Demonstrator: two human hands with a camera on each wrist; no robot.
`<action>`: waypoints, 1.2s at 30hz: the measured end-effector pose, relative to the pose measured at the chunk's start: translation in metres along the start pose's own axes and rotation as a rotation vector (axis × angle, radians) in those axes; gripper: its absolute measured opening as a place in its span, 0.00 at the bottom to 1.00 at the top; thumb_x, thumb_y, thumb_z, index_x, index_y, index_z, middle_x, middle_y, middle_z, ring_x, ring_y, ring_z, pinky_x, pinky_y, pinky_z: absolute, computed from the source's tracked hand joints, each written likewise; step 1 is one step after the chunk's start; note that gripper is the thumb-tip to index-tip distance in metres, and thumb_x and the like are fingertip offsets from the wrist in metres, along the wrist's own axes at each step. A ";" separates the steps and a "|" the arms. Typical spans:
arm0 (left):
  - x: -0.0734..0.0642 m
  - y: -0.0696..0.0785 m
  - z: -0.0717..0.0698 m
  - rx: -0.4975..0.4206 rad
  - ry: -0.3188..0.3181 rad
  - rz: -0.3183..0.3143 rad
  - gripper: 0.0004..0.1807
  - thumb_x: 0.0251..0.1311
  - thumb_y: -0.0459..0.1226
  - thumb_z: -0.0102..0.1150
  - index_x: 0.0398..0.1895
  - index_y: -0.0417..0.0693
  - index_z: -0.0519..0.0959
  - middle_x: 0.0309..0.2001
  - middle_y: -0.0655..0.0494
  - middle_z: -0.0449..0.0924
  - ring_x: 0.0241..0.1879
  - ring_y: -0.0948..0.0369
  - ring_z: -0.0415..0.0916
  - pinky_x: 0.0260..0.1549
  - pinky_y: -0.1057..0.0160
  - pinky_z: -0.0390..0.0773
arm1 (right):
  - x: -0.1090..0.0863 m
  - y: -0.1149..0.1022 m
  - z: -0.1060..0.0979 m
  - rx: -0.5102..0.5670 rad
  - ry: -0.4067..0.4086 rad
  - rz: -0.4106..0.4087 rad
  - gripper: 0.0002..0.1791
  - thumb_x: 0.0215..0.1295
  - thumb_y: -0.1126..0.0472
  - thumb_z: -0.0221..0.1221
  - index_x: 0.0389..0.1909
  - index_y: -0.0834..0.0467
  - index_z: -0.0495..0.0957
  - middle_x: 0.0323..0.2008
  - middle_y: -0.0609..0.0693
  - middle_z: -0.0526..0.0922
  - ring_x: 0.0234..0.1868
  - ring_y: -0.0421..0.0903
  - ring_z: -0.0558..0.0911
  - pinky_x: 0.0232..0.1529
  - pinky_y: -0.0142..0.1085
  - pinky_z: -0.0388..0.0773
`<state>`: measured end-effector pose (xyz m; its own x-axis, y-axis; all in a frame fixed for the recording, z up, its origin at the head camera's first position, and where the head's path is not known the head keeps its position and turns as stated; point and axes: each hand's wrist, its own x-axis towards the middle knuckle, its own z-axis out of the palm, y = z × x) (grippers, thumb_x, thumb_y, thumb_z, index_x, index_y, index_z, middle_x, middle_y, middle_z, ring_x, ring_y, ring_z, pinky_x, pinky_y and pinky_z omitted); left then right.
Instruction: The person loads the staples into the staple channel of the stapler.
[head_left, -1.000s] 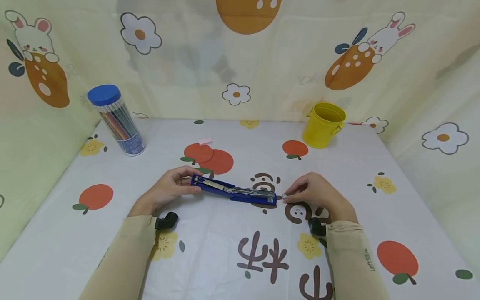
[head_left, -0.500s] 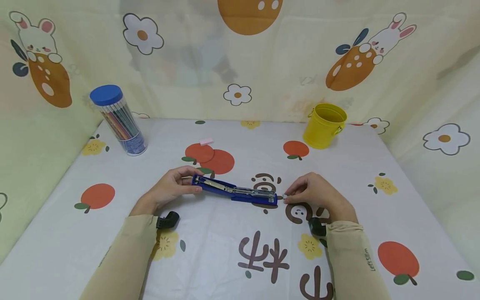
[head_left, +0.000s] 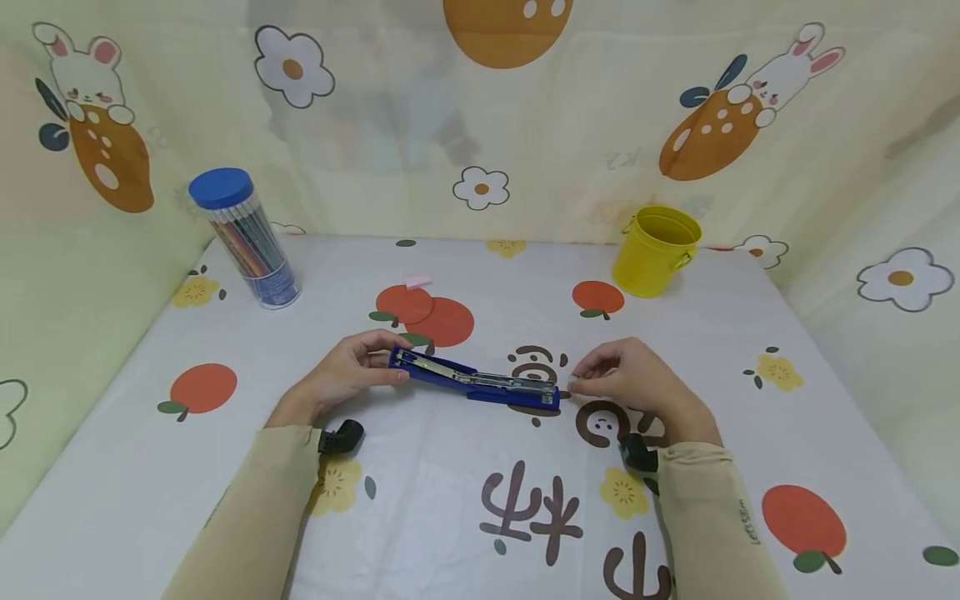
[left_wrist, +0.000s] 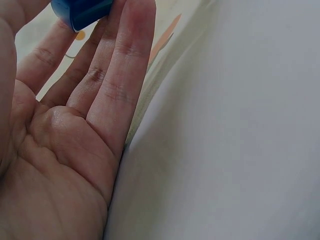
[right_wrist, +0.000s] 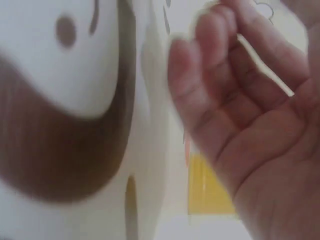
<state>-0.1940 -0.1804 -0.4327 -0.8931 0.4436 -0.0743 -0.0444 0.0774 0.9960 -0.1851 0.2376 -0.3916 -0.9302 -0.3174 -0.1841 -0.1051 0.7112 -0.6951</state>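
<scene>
We see a blue stapler [head_left: 474, 380] lying opened out flat near the middle of the counter [head_left: 465, 492], its metal staple channel facing up and its length running from about ten o'clock to four o'clock. The left hand [head_left: 347, 377] grips the stapler's ten o'clock end, thumb on the near side and fingers curled over the far side; the left wrist view shows the fingertips against the blue body [left_wrist: 80, 11]. The right hand [head_left: 626, 382] sits just at the stapler's four o'clock end, fingers curled and pinching a thin strip of staples [right_wrist: 265, 65] that lies across the fingers in the right wrist view. The two hands are apart, one at each end. Toward eleven o'clock stands a clear tube of coloured pens [head_left: 246, 240] with a blue lid, toward one o'clock a yellow bucket [head_left: 656, 250], and a small pink eraser [head_left: 417, 282] lies at twelve o'clock from the stapler.
</scene>
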 end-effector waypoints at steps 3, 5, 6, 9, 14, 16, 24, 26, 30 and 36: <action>0.001 0.000 0.001 -0.001 -0.003 -0.003 0.26 0.55 0.27 0.72 0.58 0.35 0.76 0.54 0.40 0.80 0.48 0.53 0.82 0.45 0.60 0.83 | 0.000 -0.005 0.004 0.032 0.028 -0.078 0.10 0.57 0.54 0.74 0.36 0.55 0.88 0.32 0.47 0.86 0.35 0.49 0.79 0.39 0.37 0.80; 0.002 0.000 0.001 0.001 -0.005 -0.002 0.26 0.55 0.27 0.72 0.58 0.35 0.76 0.53 0.40 0.80 0.47 0.53 0.82 0.45 0.60 0.83 | 0.002 -0.009 0.007 0.055 0.033 -0.142 0.09 0.57 0.57 0.74 0.35 0.56 0.87 0.31 0.47 0.85 0.32 0.49 0.80 0.37 0.35 0.81; 0.002 0.000 0.001 0.002 -0.004 -0.002 0.26 0.55 0.27 0.72 0.58 0.36 0.76 0.53 0.41 0.80 0.48 0.53 0.82 0.45 0.60 0.83 | 0.003 -0.011 0.009 0.067 0.031 -0.167 0.09 0.57 0.58 0.74 0.34 0.57 0.87 0.31 0.47 0.85 0.31 0.49 0.80 0.36 0.34 0.81; 0.002 0.001 0.000 0.006 0.001 -0.001 0.26 0.55 0.27 0.72 0.58 0.35 0.76 0.53 0.42 0.80 0.48 0.53 0.82 0.45 0.61 0.83 | 0.007 -0.017 0.015 0.080 0.016 -0.215 0.08 0.56 0.59 0.75 0.34 0.57 0.87 0.29 0.47 0.85 0.30 0.48 0.80 0.35 0.33 0.81; 0.001 0.000 -0.001 0.003 0.003 0.000 0.26 0.56 0.26 0.71 0.59 0.35 0.75 0.52 0.42 0.80 0.47 0.54 0.82 0.45 0.61 0.83 | 0.012 -0.023 0.024 0.064 -0.006 -0.214 0.08 0.56 0.59 0.75 0.34 0.56 0.87 0.29 0.47 0.83 0.32 0.48 0.80 0.35 0.33 0.81; 0.001 -0.001 -0.001 0.003 0.001 -0.002 0.26 0.56 0.27 0.71 0.59 0.35 0.75 0.53 0.42 0.80 0.46 0.54 0.82 0.45 0.61 0.83 | 0.012 -0.024 0.026 0.057 -0.007 -0.208 0.08 0.56 0.59 0.75 0.33 0.55 0.87 0.29 0.47 0.83 0.32 0.47 0.79 0.35 0.33 0.81; 0.002 -0.001 0.000 0.010 0.008 -0.013 0.26 0.56 0.27 0.71 0.59 0.36 0.76 0.53 0.42 0.80 0.46 0.53 0.82 0.44 0.61 0.83 | 0.011 -0.028 0.027 0.063 -0.009 -0.203 0.08 0.56 0.59 0.75 0.34 0.55 0.87 0.30 0.47 0.83 0.32 0.48 0.79 0.35 0.34 0.81; 0.002 -0.001 0.000 0.009 0.007 -0.012 0.26 0.56 0.27 0.71 0.59 0.36 0.76 0.53 0.42 0.80 0.46 0.53 0.82 0.44 0.60 0.83 | 0.011 -0.029 0.027 0.065 -0.012 -0.194 0.08 0.56 0.59 0.75 0.34 0.55 0.87 0.31 0.47 0.83 0.33 0.48 0.79 0.35 0.34 0.81; 0.002 0.000 0.000 0.008 0.005 -0.007 0.26 0.56 0.27 0.71 0.59 0.36 0.76 0.54 0.41 0.80 0.47 0.52 0.82 0.44 0.60 0.83 | 0.011 -0.028 0.027 0.054 -0.015 -0.182 0.08 0.56 0.59 0.75 0.33 0.54 0.87 0.31 0.47 0.82 0.33 0.48 0.79 0.36 0.34 0.81; 0.002 0.000 -0.001 0.011 0.006 -0.005 0.26 0.56 0.27 0.72 0.59 0.36 0.76 0.54 0.42 0.80 0.47 0.53 0.82 0.44 0.60 0.83 | 0.011 -0.030 0.026 0.039 -0.023 -0.180 0.05 0.55 0.59 0.76 0.31 0.51 0.88 0.32 0.46 0.84 0.34 0.48 0.79 0.37 0.37 0.82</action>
<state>-0.1956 -0.1804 -0.4331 -0.8954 0.4382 -0.0793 -0.0444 0.0893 0.9950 -0.1826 0.1963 -0.3904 -0.8892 -0.4520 -0.0705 -0.2547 0.6171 -0.7446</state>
